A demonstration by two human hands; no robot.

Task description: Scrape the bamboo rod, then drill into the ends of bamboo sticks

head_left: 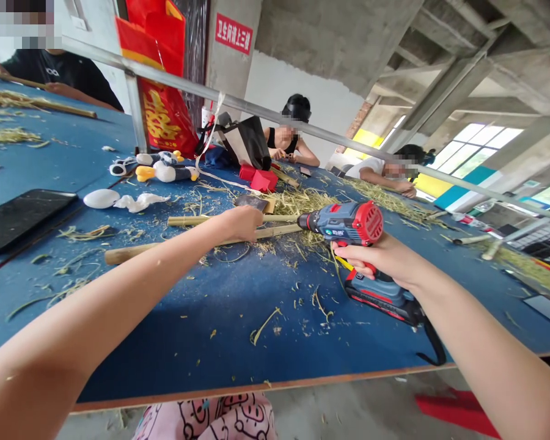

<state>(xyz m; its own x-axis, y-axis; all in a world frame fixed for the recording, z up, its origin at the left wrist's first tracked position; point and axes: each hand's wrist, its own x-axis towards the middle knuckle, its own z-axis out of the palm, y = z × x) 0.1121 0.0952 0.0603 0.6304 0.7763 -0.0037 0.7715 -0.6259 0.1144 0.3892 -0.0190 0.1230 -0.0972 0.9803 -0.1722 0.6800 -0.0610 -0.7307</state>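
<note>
My right hand (371,256) is wrapped around the handle of a blue, black and red cordless drill (341,224), its index finger by the trigger. The drill's chuck points left, close to the right end of a bamboo stick (277,231). With fingers curled, my left hand (244,223) grips this stick low over the table; the fingertips are partly hidden. A second bamboo stick (187,220) lies just behind it. Beyond my left hand is a dark flat piece (250,201) that I cannot identify.
Bamboo shavings (302,203) litter the blue table (238,360). Toward the left are a black phone-like slab (27,217), a white egg-shaped object (101,198) and plush toys (167,171). A metal rail (256,109) crosses behind. Several people sit around the table.
</note>
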